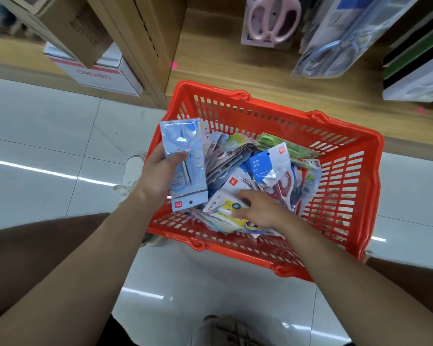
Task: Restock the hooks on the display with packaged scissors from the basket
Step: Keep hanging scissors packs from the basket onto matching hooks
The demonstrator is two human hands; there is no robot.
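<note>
Well, I see the red basket [370, 151] sitting just off centre toward 3 o'clock, heaped with packaged scissors [268, 168]. At its 9 o'clock rim the left hand [160, 174] grips a blue scissors pack [180, 138], held upright. At 6 o'clock of the heap, the right hand [260, 209] pinches a white-and-yellow pack [225, 206] between thumb and fingers.

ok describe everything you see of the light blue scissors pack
The glossy light blue scissors pack shows blue scissors behind clear film. It is upside down, red logo and hang hole nearest the viewer. The left hand grips its left edge, thumb across the front, over the orange plastic basket rim.
</note>
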